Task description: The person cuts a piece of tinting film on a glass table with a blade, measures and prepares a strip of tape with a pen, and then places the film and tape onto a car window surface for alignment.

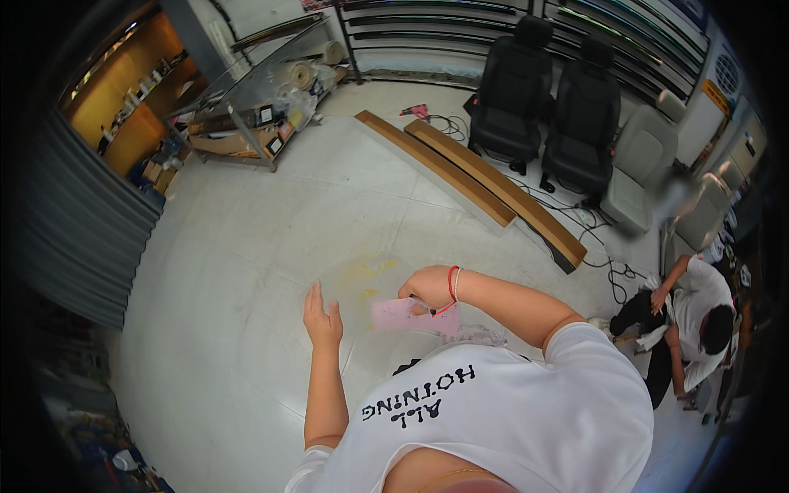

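Observation:
My right hand (428, 288), with a red cord and a beaded bracelet at the wrist, reaches in across my front. Its fingers and thumb pinch a pink sheet of paper (391, 314) that bears handwriting. Part of the sheet lies behind the thumb and wrist. To the left, my left hand (323, 315) is raised with its fingers extended and the thumb apart, touching nothing. Crumpled clear plastic (481, 336) shows just beyond my shirt, below the right forearm. Yellow marks (373, 268) stain the pale floor (246, 246) ahead of the hands.
Two long open cardboard boxes (493, 185) lie ahead on the floor. Beyond them are a pink heat gun (416, 111), cables (616, 277) and several car seats (508, 105). A person (706, 314) sits at right. A metal-framed rack (246, 132) stands at upper left.

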The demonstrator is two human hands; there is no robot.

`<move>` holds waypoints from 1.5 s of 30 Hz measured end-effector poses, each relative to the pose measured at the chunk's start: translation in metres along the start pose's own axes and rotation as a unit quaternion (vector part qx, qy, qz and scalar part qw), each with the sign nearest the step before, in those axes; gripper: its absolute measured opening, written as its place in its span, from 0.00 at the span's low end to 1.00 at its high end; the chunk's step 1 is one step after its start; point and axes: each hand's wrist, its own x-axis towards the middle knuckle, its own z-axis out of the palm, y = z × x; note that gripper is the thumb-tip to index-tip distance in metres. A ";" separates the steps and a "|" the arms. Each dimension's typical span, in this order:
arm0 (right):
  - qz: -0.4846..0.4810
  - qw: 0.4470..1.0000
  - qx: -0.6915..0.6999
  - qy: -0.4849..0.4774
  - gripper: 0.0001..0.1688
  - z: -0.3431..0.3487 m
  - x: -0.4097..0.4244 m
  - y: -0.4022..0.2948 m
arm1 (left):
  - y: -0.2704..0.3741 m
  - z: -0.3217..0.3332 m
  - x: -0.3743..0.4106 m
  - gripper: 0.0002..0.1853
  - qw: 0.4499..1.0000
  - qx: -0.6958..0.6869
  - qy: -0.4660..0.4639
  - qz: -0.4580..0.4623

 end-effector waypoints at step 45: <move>-0.044 0.763 0.632 0.127 0.16 -0.298 0.985 0.015 | -0.712 -0.113 0.589 0.09 0.855 -0.284 0.110 -0.420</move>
